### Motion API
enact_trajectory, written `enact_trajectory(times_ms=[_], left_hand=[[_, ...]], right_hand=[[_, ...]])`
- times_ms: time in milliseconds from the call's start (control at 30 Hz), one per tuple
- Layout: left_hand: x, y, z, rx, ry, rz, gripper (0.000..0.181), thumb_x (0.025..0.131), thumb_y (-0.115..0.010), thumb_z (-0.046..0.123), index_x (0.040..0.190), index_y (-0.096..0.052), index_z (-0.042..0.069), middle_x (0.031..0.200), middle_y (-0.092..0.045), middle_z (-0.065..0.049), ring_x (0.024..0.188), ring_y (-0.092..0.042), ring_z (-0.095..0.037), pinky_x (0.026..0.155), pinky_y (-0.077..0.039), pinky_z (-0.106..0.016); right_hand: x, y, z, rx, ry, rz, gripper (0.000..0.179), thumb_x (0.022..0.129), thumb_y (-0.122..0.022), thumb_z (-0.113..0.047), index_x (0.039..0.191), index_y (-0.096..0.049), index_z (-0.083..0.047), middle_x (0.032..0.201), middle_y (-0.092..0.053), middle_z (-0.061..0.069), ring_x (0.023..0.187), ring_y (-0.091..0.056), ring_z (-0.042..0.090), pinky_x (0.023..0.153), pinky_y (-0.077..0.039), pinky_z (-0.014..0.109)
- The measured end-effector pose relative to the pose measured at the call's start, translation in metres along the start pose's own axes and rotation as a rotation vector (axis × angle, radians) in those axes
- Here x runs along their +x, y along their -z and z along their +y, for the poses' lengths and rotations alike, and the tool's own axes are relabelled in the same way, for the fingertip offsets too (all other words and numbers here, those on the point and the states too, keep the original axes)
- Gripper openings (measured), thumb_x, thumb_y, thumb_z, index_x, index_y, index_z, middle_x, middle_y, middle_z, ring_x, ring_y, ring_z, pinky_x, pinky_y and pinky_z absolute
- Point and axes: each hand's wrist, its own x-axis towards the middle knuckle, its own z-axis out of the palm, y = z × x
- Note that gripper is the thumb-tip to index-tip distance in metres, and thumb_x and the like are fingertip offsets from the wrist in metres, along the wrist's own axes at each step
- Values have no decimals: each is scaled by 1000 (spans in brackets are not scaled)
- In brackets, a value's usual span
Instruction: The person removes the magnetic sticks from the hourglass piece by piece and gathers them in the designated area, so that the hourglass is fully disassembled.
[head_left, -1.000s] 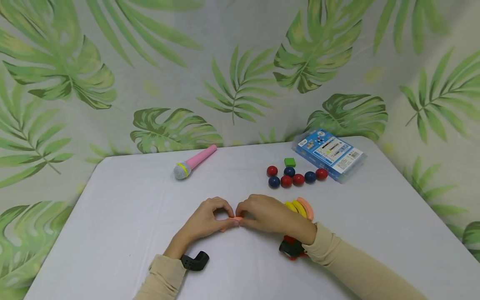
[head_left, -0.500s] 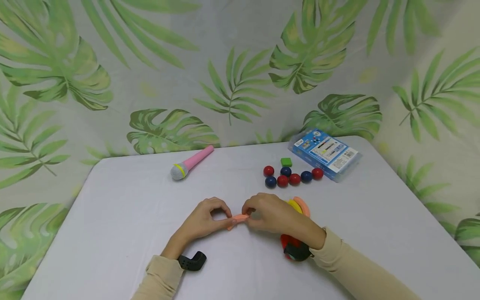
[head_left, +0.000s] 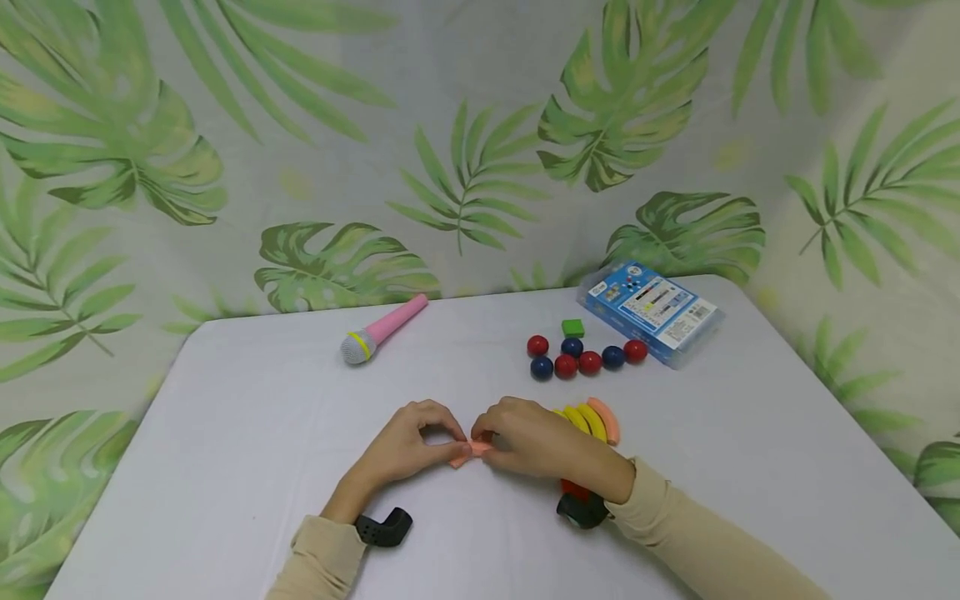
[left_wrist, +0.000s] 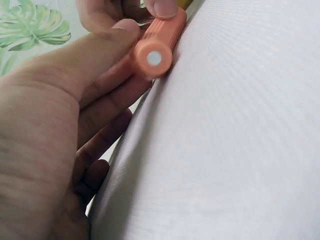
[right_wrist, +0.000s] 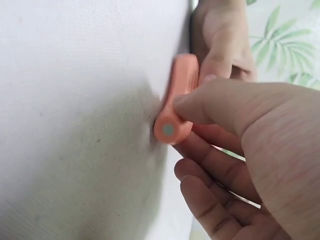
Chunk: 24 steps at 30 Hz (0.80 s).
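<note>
Low over the white table, both hands meet at salmon-orange magnetic rods [head_left: 477,449]. My left hand [head_left: 411,439] pinches the left portion between thumb and index finger, with a short end jutting out below. In the left wrist view, the orange rod [left_wrist: 153,59] shows a round end with a pale metal disc. My right hand [head_left: 532,437] pinches the right portion, its thumb lying along the rod [right_wrist: 170,125], whose near end also has a grey disc. The fingers hide how the orange parts join.
Several yellow curved rods [head_left: 587,421] and an orange one [head_left: 604,419] lie beyond the right forearm, with red pieces [head_left: 575,490] partly hidden under it. Farther back are red and blue balls [head_left: 590,362], a green block [head_left: 572,327], a blue box [head_left: 652,308] and a pink microphone [head_left: 390,325].
My right hand shifts right, baring more of the orange rod, then comes back left toward the left hand. The left hand stays nearly in place, still pinching.
</note>
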Motion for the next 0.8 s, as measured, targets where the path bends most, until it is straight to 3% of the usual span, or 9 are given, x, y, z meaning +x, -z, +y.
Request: enact_trajectory(times_ms=[200,367,600,800], left_hand=[[-1,-1,0,7,22,6,7,89,-83,34,90,-76,35,91,-70,24,94,-64,-2,91,-48,-32],[0,-1,1,11,36,1,5,91,-80,34,90,-77,31,91,-70,23,93,-64,-2,91,-48,-33],[1,-1,1,16,35,10,2,92,-79,28,90,-78,28,91,-70,21,92,-65,-3,92,-48,-33],[0,-1,0,26,20,22,3,93,-78,27,90,-78,26,91,-71,19,94,-65,-3,92,-48,-33]], right_hand=[[-2,5,1,14,38,7,17,89,-80,-18,105,-79,-12,91,-68,-5,76,-54,7,67,-47,19],[-15,14,5,18,63,21,19,87,-77,-10,106,-79,-11,96,-70,-2,81,-59,8,72,-51,19],[-44,31,15,119,-73,24,24,90,-76,-13,114,-73,-14,104,-67,-7,90,-59,9,80,-55,25],[-83,32,43,231,-227,178,31,92,-78,-15,121,-66,-14,101,-67,-8,87,-62,11,78,-59,27]])
